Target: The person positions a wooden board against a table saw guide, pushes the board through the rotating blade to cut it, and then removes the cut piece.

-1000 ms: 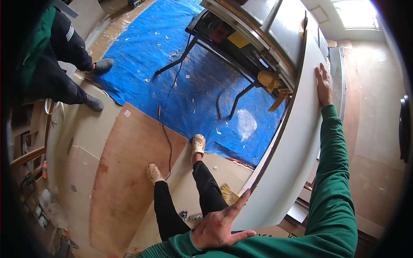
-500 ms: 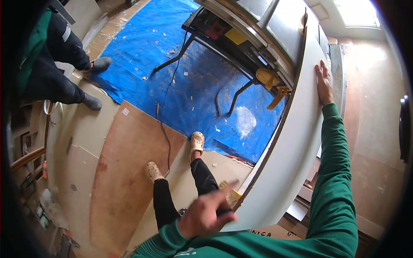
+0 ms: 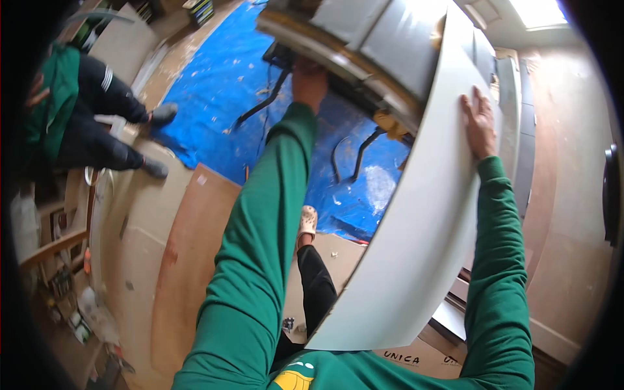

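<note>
Two bare hands at work beside a metal-legged bench (image 3: 396,52). A long white panel (image 3: 403,260) lay along the bench's right-hand side, its long axis running from the near side of the bench, close by the person's waist (image 3: 344,367), away toward the bench's far end. The right hand (image 3: 480,123), the nearer of the two, rested flat with fingers extended on the panel's border away from the bench, closed round nothing. The left hand (image 3: 309,84) reached beneath the bench's near edge, so that the panel lay to its right; its fingers were obscured, and whether they held anything could not be told. A blue sheet (image 3: 214,97) spread under the bench; a second person (image 3: 97,123) stood well to the bench's left.
</note>
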Action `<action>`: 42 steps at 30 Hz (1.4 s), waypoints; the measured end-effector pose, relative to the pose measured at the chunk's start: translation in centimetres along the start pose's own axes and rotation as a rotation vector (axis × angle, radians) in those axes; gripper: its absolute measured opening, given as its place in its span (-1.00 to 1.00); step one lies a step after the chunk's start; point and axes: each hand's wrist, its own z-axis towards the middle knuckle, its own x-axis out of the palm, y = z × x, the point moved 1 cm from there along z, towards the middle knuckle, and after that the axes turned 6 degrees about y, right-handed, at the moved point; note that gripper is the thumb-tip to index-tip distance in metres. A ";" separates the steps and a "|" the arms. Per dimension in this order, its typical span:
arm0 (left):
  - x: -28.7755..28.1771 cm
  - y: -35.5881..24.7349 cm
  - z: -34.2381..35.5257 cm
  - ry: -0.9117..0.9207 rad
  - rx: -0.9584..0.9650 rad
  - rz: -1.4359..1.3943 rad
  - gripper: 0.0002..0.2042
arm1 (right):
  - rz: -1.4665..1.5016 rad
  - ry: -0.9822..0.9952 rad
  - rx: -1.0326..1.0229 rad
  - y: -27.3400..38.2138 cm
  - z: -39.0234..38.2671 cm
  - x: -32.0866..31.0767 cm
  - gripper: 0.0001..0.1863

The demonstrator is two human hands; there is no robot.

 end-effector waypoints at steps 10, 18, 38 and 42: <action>2.9 -4.5 -3.0 -0.010 -0.698 -1.410 -0.58 | 0.599 0.264 0.693 2.9 -4.2 -9.1 0.02; -3.8 0.3 -0.2 0.211 -0.518 -0.917 -0.69 | 0.657 0.270 0.666 4.2 -0.2 -14.2 0.00; -41.6 -18.0 -41.8 0.714 -1.118 0.185 -0.45 | 0.682 0.392 0.710 0.9 -0.7 -13.9 -0.01; -41.0 -23.4 -34.6 0.454 -0.910 0.217 -0.57 | 0.712 0.383 0.706 0.4 -0.2 -13.9 -0.03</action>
